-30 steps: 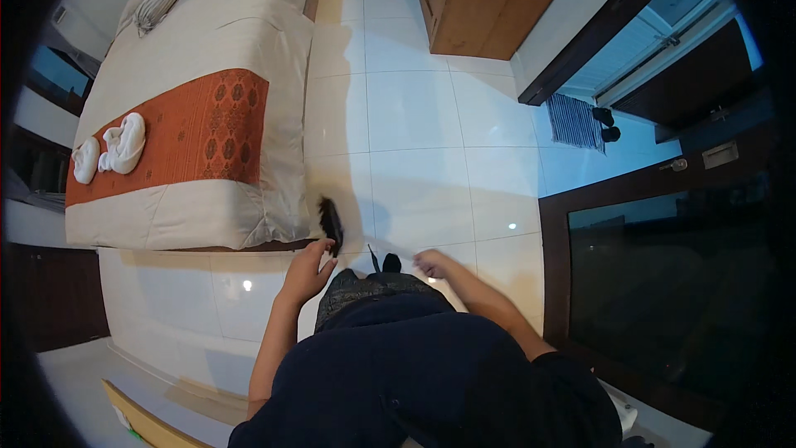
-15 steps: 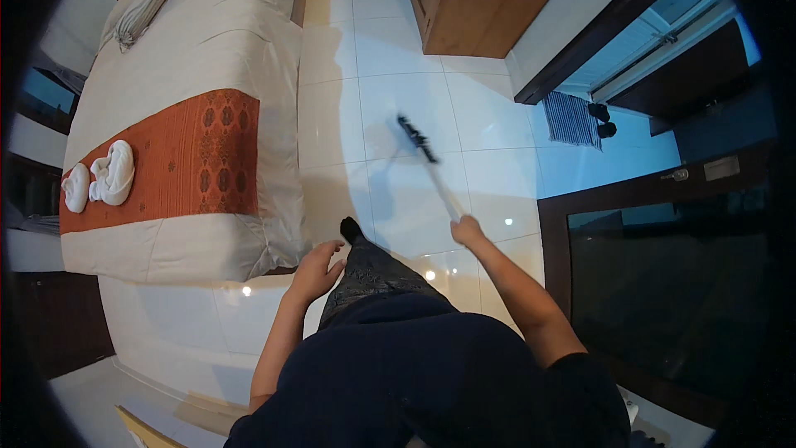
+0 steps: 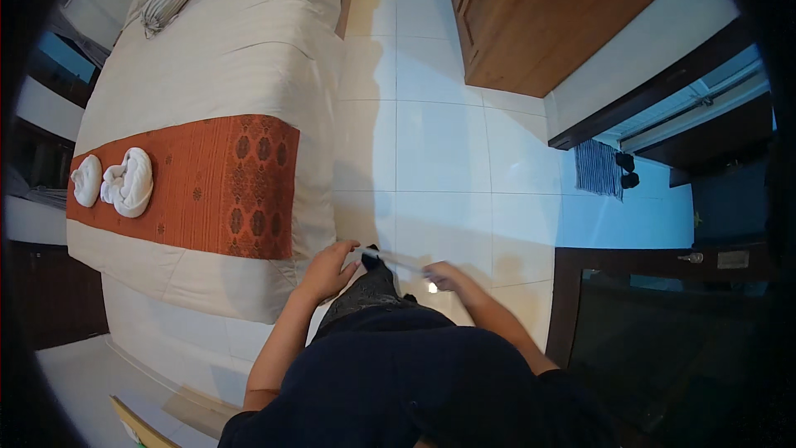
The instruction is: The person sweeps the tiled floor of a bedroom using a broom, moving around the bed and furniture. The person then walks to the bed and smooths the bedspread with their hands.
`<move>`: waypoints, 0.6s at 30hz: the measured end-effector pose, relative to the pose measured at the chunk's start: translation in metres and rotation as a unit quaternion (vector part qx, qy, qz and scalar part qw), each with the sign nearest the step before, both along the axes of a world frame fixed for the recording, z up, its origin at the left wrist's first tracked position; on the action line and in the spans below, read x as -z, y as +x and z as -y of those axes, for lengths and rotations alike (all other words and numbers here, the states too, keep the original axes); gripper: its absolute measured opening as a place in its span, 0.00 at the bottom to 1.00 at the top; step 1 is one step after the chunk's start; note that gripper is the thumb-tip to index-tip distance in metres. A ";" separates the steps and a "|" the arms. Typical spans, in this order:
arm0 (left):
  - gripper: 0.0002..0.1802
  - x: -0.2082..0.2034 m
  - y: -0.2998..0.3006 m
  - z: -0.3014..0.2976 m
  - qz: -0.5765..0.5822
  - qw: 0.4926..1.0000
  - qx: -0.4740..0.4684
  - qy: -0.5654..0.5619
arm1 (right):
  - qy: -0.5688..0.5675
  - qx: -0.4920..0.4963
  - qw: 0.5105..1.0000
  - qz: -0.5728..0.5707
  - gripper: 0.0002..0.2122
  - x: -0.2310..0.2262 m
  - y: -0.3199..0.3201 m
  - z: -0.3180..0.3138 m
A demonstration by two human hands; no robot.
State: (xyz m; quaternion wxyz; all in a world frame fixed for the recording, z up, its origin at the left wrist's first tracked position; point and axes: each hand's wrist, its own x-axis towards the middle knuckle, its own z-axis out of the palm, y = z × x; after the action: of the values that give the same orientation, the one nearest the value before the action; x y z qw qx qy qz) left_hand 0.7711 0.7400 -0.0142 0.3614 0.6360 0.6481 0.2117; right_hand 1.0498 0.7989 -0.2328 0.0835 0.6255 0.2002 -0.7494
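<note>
My right hand (image 3: 448, 276) is closed around a pale, slim handle (image 3: 402, 262). From there the handle runs left across the front of my legs toward my left hand (image 3: 326, 270). That hand has its fingers lightly curved and its thumb apart, and the handle's far end comes close to its fingertips; whether they touch I cannot tell. Just beside those fingertips, a dark shape (image 3: 371, 257) lies partly behind the handle, probably my foot in a black sock. The tool's dark, long brush-like head cannot be made out now.
Left stands a bed (image 3: 224, 58) with an orange runner (image 3: 191, 182) and folded white towels (image 3: 128, 182). A wooden wardrobe (image 3: 531, 25) is at the far right. Past a doorway lie a striped mat (image 3: 599, 168) and dark footwear (image 3: 628, 170). A dark-framed glass door (image 3: 655, 340) is near right.
The brush tool's head has left the floor ahead, and its handle now slants left toward my left hand. My right hand has come nearer my body. The whole view has shifted.
</note>
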 end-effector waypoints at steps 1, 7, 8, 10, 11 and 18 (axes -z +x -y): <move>0.18 0.008 -0.010 0.001 0.007 1.000 -0.011 0.010 | 0.017 -0.023 1.000 0.009 0.11 -0.007 0.021 -0.025; 0.17 0.021 -0.048 -0.011 0.013 0.999 -0.037 0.008 | 0.228 -0.163 0.918 0.279 0.16 -0.051 0.108 -0.138; 0.17 0.023 -0.053 -0.014 0.011 0.999 -0.037 0.004 | 0.261 -0.225 0.883 0.319 0.18 -0.049 0.107 -0.151; 0.17 0.029 -0.059 -0.024 0.012 0.999 -0.033 -0.001 | 0.348 -0.201 0.845 0.352 0.20 -0.026 0.093 -0.161; 0.17 0.029 -0.060 -0.030 0.014 0.999 -0.031 0.003 | 0.395 -0.261 0.819 0.325 0.20 -0.014 0.086 -0.162; 0.18 0.040 -0.065 -0.063 0.033 0.998 -0.059 0.006 | 0.143 -0.128 0.978 0.078 0.16 -0.095 -0.021 -0.113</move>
State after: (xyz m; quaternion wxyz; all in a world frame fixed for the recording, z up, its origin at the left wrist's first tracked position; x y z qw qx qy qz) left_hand 0.7065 0.8029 -0.0541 0.3658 0.5918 0.6705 0.2575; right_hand 1.0287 0.9114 -0.1374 0.1035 0.6567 0.3768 -0.6450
